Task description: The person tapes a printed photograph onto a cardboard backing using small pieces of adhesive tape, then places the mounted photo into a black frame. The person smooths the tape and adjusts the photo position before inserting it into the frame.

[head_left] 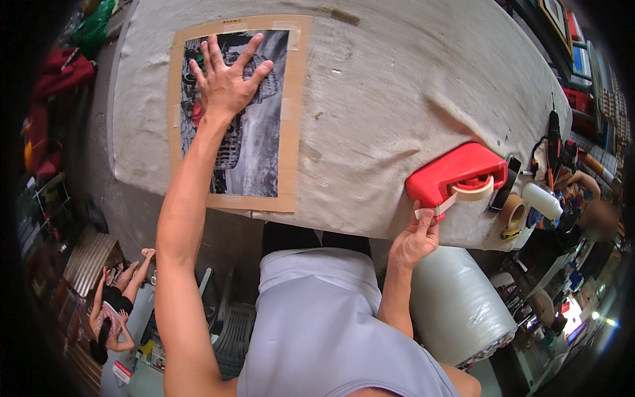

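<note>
My left hand (228, 85) lies with fingers spread on the upper part of a mostly black-and-white picture (259, 159) with small red and green patches. The picture rests on a tan cardboard backing (294, 132), with pieces of tape at its edges. Near the table's front edge on the right, my right hand (417, 243) pinches the end of a pale tape strip (438, 206). That strip runs from the tape roll (477, 192) in a red tape dispenser (456, 164). The fingertips are right beside the dispenser's front end.
A pale cloth covers the table (370, 86). Right of the dispenser are a dark flat object (505, 184), a brown tape roll (512, 210), a white cylinder (542, 200) and a drill-like tool (554, 147). A bubble wrap roll (456, 304) stands below. Another person (112, 317) is at lower left.
</note>
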A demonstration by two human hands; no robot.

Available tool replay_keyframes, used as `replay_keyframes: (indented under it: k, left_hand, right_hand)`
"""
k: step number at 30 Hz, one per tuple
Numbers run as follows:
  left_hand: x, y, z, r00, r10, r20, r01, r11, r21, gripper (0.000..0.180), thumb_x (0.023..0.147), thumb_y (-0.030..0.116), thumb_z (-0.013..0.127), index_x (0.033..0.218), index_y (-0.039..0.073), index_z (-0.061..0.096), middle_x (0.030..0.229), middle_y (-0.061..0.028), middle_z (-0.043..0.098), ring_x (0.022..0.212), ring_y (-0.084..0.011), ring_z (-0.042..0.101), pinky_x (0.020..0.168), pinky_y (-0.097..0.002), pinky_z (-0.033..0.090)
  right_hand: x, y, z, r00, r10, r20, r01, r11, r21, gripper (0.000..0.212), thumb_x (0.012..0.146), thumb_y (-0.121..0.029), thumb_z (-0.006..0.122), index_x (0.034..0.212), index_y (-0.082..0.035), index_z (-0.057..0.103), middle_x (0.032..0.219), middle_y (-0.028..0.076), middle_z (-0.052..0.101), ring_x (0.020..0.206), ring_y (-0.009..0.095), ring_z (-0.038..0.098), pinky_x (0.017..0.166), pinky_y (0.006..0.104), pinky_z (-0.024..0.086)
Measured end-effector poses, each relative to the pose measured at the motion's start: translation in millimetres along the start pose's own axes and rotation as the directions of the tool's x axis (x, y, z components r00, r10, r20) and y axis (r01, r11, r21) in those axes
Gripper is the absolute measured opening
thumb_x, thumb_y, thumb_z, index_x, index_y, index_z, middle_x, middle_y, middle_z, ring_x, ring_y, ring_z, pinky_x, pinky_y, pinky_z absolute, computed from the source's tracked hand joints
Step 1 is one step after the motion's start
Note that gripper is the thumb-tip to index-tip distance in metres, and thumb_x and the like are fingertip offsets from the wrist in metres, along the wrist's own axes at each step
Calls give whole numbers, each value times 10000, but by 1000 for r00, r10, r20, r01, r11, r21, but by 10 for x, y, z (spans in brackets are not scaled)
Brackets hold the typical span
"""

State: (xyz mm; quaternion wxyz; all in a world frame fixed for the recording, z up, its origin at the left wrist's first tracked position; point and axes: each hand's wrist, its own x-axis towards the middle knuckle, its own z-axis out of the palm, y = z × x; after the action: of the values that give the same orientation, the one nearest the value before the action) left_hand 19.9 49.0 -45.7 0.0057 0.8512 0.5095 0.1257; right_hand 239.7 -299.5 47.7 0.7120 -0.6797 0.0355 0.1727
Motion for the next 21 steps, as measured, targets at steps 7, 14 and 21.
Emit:
replay_keyframes:
  k: [7, 14, 21]
  left_hand:
    - [-41, 65, -75, 998, -32, 55, 35, 998, -56, 642, 880, 766, 434, 1476, 548, 336, 1589, -321, 125, 1491, -486, 73, 1132, -706, 32]
    - [33, 156, -194, 987, -47, 152, 61, 994, -86, 628, 896, 735, 451, 1481, 543, 329, 1603, -323, 32, 1500, -476, -10, 1120, -721, 11]
    - [20, 151, -207, 975, -82, 205, 105, 989, -104, 642, 894, 719, 478, 1489, 532, 324, 1602, -326, -37, 1500, -467, -86, 1115, -731, 7]
  right_hand:
    - [-312, -102, -300, 972, -75, 221, 200, 757, -622, 197, 910, -111, 719, 990, 5, 580, 1163, 121, 551, 971, 154, 549, 859, 290, 446]
    - [183, 642, 2078, 520, -452, 725, 845, 398, -358, 808, 795, -260, 830, 1428, -47, 374, 1347, 190, 478, 1286, 370, 432, 1077, 489, 313]
    - [835, 893, 3057, 414, -405, 815, 905, 86, -417, 808, 837, -413, 750, 1462, -103, 345, 1414, 177, 416, 1386, 403, 309, 1098, 543, 234]
